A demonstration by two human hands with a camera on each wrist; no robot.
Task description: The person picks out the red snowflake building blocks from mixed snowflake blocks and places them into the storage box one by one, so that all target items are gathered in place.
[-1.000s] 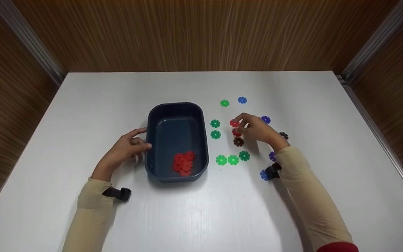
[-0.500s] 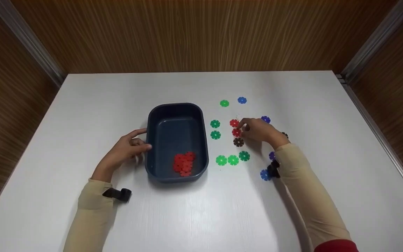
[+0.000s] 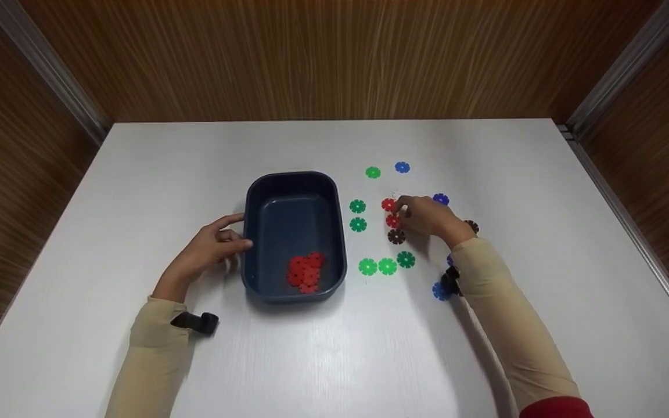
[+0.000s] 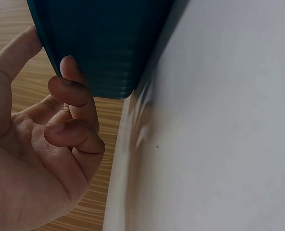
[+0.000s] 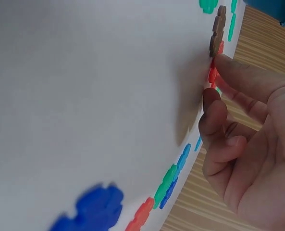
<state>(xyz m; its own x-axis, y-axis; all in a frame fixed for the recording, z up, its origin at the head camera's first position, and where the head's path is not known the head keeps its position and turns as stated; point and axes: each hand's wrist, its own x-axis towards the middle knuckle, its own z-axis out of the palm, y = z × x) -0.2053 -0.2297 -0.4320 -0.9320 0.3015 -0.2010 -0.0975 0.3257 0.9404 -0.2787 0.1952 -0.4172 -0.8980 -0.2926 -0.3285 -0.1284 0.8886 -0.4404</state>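
Head view: wood-grain panels (image 3: pixel 323 58) stand behind and at both sides of a white bench (image 3: pixel 288 366).
Beige sleeves (image 3: pixel 154 360): both forearms reach in from the near edge, red fabric (image 3: pixel 558 407) showing on the right one.
Dark blue tub (image 3: pixel 294 226): rounded rectangle, flat on the bench, left of the loose discs.
Left hand (image 3: pixel 202 251): grip clamped on the tub's left wall, thumb over the rim, a finger against the outside.
Right hand (image 3: pixel 430 217): grip bent over two loose red discs (image 3: pixel 392 220), thumb touching in the right wrist view; whether it pinches one, I cannot tell.
Red heap (image 3: pixel 305 271): notched, flower-shaped discs overlapping inside the tub, at its near end toward the right.
Black wrist devices (image 3: pixel 207 323): one on each sleeve.
Green discs (image 3: pixel 387 266): six in the head view, three in a near row, two beside the tub, one farther back.
Blue discs (image 3: pixel 402 167): one at the back, others around the right forearm, partly covered.
Brown disc (image 3: pixel 396 236): just nearer than the red pair.
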